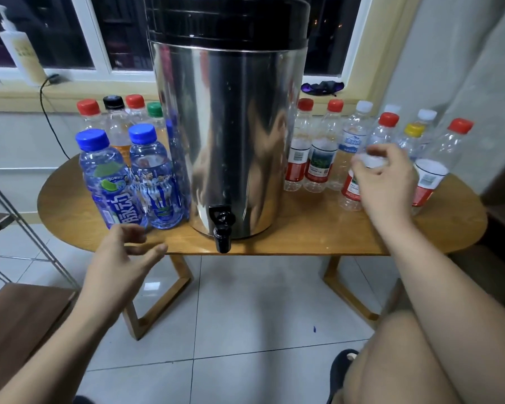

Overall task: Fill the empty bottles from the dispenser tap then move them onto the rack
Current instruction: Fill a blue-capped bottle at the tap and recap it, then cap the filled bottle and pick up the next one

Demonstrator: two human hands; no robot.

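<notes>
while right hand (385,182) pinches a blurred bottle cap (372,161), left hand (123,258) splayed empty, dispenser (231,126) top cropped

Two bare forearms (79,330), a bare knee (405,360), one dark slipper (339,371).

Just beyond the fingers (133,232) of the left hand (118,262), the blue-capped bottle (111,185) has a blue label with big white characters, 脉动, running tilted up its side. The second blue-capped bottle (158,182) beside it shows printed footballers, with lettering too small to read.

Up and left of the fingers (360,169) of the right hand (388,182), a white-capped bottle (353,135) has a blue band of white Chinese characters, too blurred to read. The red-label bottle (351,192), pinched at its cap by those fingers, has unreadable fine print. Further left, one label carries a barcode (299,156) and another a QR code (326,171).
</notes>
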